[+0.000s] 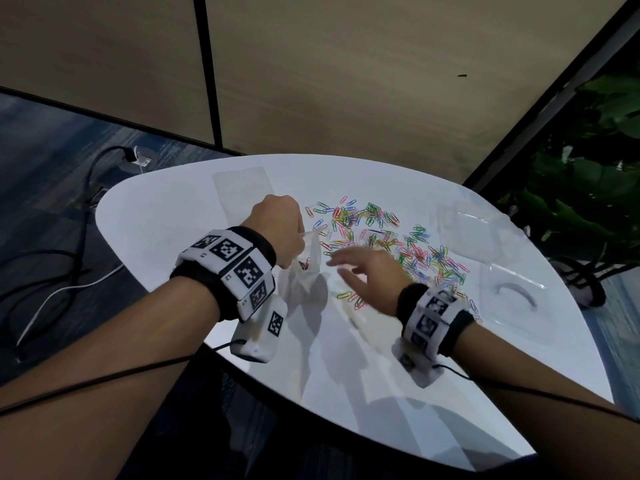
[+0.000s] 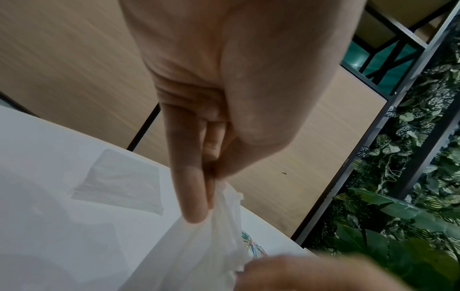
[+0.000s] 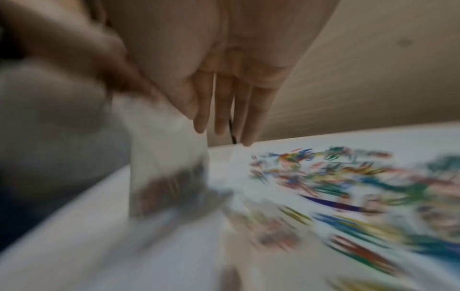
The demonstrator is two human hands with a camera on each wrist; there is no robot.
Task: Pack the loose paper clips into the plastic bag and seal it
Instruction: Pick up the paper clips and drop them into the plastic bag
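Filling the bag goes best if its mouth stays wide and close to the pile, so each scoop has a short trip and nothing spills. The white counter (image 1: 346,375) carries everything: the spread of coloured paper clips (image 1: 388,237) lies across its far middle and right, with a few strays near its centre. Two clear plastic trays rest at the right edge (image 1: 512,299), and a spare flat bag (image 1: 242,181) lies at the far left.

The plastic bag (image 1: 301,275) hangs from the left hand (image 1: 277,230), just left of the pile, its bottom resting on or very near the counter. A small dark cluster of clips already sits inside; most are still loose, so I judge the task early. The left fingers (image 2: 191,189) pinch the bag's upper edge against the thumb, pressed tightly together.

The right hand (image 1: 367,271) hovers over the near edge of the pile, fingers (image 3: 219,110) straight and loosely spread, holding nothing as far as the blurred wrist view allows. The clips are slim, slick and tangle-prone; raking a bunch together before pinching should serve better than picking singles.
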